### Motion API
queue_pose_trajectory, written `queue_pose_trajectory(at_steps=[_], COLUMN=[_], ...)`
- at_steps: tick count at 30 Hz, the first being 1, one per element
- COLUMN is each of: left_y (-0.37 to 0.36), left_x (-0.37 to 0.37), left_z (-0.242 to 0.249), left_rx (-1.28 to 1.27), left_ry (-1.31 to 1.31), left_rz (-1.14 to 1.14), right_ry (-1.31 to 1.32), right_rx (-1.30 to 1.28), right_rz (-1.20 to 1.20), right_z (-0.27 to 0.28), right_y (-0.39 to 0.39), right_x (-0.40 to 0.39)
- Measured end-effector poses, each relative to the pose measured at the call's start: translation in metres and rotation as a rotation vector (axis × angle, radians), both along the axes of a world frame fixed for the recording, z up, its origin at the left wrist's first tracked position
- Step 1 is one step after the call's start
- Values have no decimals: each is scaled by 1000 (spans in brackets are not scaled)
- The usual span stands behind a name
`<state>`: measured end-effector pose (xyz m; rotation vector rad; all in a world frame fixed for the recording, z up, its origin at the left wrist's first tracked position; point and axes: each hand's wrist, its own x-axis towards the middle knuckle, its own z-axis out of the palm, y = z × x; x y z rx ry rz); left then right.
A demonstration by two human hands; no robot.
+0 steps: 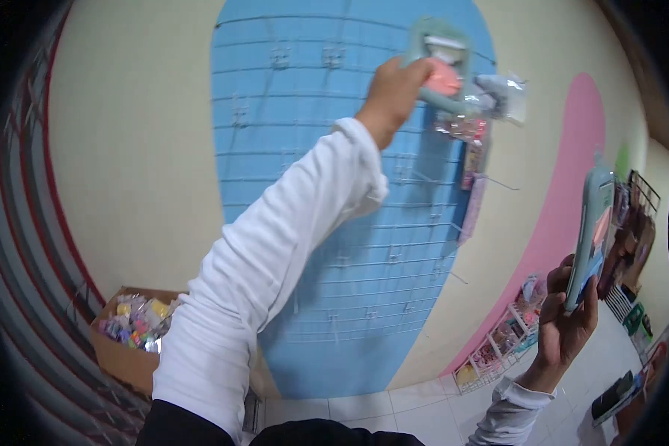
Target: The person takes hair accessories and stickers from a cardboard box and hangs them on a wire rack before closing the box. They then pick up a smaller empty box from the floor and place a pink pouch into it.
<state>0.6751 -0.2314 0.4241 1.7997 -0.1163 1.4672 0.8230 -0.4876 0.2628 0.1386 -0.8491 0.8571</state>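
My left hand [394, 97], in a white sleeve, is raised at the upper middle and closed on a mint-green flat package [447, 53] with a pink piece in its centre. Slight blur softens that package, which is in front of the right edge of a white wire grid [312, 178]. Several clear-wrapped packets [502, 97] hang there beside it. At the right, my right hand [561, 327] grips a similar mint-green package [596, 215] by its lower end, upright and seen nearly edge-on. Pink and blue show on its face.
Behind the grid is a blue painted panel [364, 364], and hooks stick out from the wires. A cardboard box [123, 364] of small wrapped goods stands at lower left by a folding metal gate [22, 260]. Low white baskets [490, 357] of packets line the wall at right.
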Motion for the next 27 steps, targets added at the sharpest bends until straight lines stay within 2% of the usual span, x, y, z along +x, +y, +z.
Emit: queue_pose_trajectory(at_steps=[1, 2, 3, 5, 6, 7, 8, 9, 10, 12, 15, 17, 18, 19, 20, 21, 22, 23, 25, 26, 27], left_y=[-5, -10, -19, -20, -25, -30, -32, -32, -32, -28, -21, -13, -8, -3, 0, 5, 11, 15, 18, 20, 22], left_x=[-8, -13, -25, -45, -62, -79, -97, -115, -132, -171, -243, -293, -317, -341, -362, -386, -409, -432, -478, -503, -528], left_z=[-3, -7, -16, -43, -63, -86, -112, -137, -161, -200, -241, -264, -273, -282, -290, -298, -305, -311, -319, -329, -340], left_rx=[89, 45, 70, 173, 210, 244, 258, 274, 223, 158, 13, -290, -307, -317, -320, -335, -244, -151, -29, -41, -52], left_ry=[-7, -5, -19, -30, -25, -15, 17, 55, 11, -29, -3, 26, 29, 70, 113, 122, 211, 300, 401, 435, 468], left_rz=[-15, 7, 18, 66, 78, 92, 221, 347, 328, 352, 467, 484, 506, 637, 764, 771, 868, 958, 1121, 1197, 1270], right_ry=[-81, -166, -172, -76, -281, -306, -327, -304, -305, -204, -326, -425, -465, -448, -449, -542, -633, -629, -817, -807, -972], right_rx=[-6, -12, -34, -96, 63, 77, 92, 36, 11, -233, -381, -493, -556, -606, -616, -651, -683, -699, -760, -775, -810], right_rz=[-113, -219, -173, -551, -321, -282, -244, -284, -229, -336, -168, -42, 21, 94, 112, 221, 326, 331, 543, 539, 517], right_z=[-3, -6, -10, -19, -14, -16, -21, -29, -36, -54, -93, -110, -114, -107, -110, -117, -123, -126, -129, -134, -142], right_y=[9, 20, 31, 57, 70, 84, 99, 114, 130, 161, 211, 236, 246, 254, 265, 275, 285, 296, 319, 332, 346], right_x=[-3, -7, -13, -28, -39, -56, -74, -90, -115, -173, -244, -297, -324, -358, -379, -397, -414, -430, -458, -471, -483])
